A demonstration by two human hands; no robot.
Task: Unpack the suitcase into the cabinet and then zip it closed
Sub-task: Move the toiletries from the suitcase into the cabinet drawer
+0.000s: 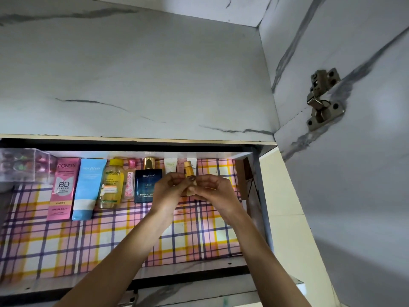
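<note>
Both my hands reach into a cabinet shelf lined with pink, yellow and purple checked paper (pixel 88 238). My left hand (pixel 170 189) and my right hand (pixel 212 191) meet around a small yellow tube (pixel 188 170), which stands upright between the fingertips near the back of the shelf. To its left, a row of toiletries leans against the back: a pink Pond's box (pixel 63 189), a blue tube (pixel 88 187), a yellow Garnier bottle (pixel 111 183), a small pink bottle (pixel 130 180) and a dark blue perfume box (pixel 147 185). The suitcase is out of view.
A clear plastic box (pixel 20 165) stands at the shelf's far left. Two pale tubes (pixel 170 166) stand behind my hands. The marbled shelf above (pixel 132 85) overhangs the opening. The open cabinet door (pixel 354 173) with its metal hinge (pixel 323 100) is on the right.
</note>
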